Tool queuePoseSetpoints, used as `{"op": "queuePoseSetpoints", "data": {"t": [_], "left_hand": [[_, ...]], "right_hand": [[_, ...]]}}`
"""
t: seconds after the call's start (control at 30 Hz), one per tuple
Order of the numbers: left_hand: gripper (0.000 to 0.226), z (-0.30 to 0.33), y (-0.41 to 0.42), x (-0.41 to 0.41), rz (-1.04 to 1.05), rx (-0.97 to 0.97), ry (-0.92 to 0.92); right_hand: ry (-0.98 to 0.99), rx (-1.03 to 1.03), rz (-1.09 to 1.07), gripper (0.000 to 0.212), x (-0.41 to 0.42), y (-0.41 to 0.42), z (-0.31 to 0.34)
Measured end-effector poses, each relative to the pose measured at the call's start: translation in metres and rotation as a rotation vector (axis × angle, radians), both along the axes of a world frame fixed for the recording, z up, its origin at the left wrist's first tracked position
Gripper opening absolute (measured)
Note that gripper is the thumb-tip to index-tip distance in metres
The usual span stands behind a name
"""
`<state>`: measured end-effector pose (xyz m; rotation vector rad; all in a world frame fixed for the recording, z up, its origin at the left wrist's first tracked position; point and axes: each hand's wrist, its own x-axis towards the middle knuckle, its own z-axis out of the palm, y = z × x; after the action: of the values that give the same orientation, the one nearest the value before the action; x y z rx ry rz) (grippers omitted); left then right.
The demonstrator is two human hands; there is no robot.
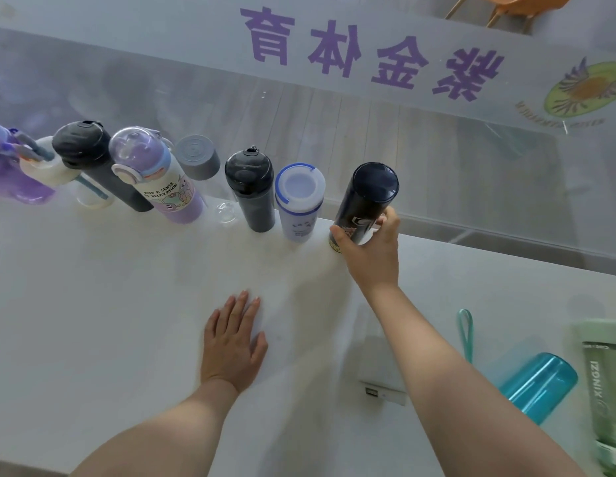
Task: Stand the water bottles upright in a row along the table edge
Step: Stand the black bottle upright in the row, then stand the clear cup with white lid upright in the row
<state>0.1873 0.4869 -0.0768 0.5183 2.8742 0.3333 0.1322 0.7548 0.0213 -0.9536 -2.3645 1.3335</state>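
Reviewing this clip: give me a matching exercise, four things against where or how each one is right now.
1. black bottle
2. left hand
3. teal bottle
4. purple cartoon bottle

A. flat on the table, holding nothing
B. in the right hand's grip, at the row's right end
C. lying on its side by the right forearm
D. upright in the row, clear domed lid

Pairs: 1-B, 2-A, 3-C, 4-D

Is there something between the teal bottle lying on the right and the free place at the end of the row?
Nothing visible on the table blocks it. Only the right forearm crosses that path, its hand holding the dark bottle at the row's end; the teal bottle lies beyond.
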Motion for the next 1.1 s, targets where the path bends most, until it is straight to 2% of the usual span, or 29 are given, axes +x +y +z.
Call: {"op": "queuePoseSetpoints", "data": {"t": [0.07,0.1,0.2,0.27,0.4,0.63,0.77,0.93,1.03,1.1], "left_hand": [[0.062,0.0,0.0,0.0,0.0,-0.012,-0.002],[0.063,0.0,0.0,0.0,0.002,-0.018,-0.003],[0.063,0.0,0.001,0.0,0.004,-0.025,-0.007],[0.063,0.001,0.001,0.0,0.004,-0.027,-0.008],[0.064,0.002,0.001,0.0,0.003,-0.021,-0.005],[0.064,0.003,0.002,0.002,0.011,0.005,0.006],[0.064,0.002,0.002,0.002,0.012,0.002,0.01],[0.064,0.002,0.002,0.002,0.009,0.005,0.013],[0.064,0.002,0.002,0.002,0.01,0.005,0.011],[0.064,0.002,0.001,0.002,0.009,0.006,0.011]], "right_hand": [[-0.022,0.043,0.06,0.088,0.017,0.007,-0.001],[-0.017,0.069,0.094,0.084,0.028,0.012,-0.001],[0.0,0.22,0.257,0.058,0.071,0.027,0.0],[-0.019,0.347,0.388,0.05,0.1,0.038,-0.003],[-0.072,0.594,0.694,0.08,0.148,0.048,-0.022],[-0.097,0.792,0.937,0.088,0.187,0.045,-0.035],[-0.085,0.898,0.99,0.084,0.189,0.038,-0.049],[-0.038,0.98,0.94,0.072,0.186,0.034,-0.06],[-0.018,0.942,0.903,0.063,0.186,0.028,-0.057],[-0.008,0.875,0.853,0.068,0.186,0.023,-0.051]]}}
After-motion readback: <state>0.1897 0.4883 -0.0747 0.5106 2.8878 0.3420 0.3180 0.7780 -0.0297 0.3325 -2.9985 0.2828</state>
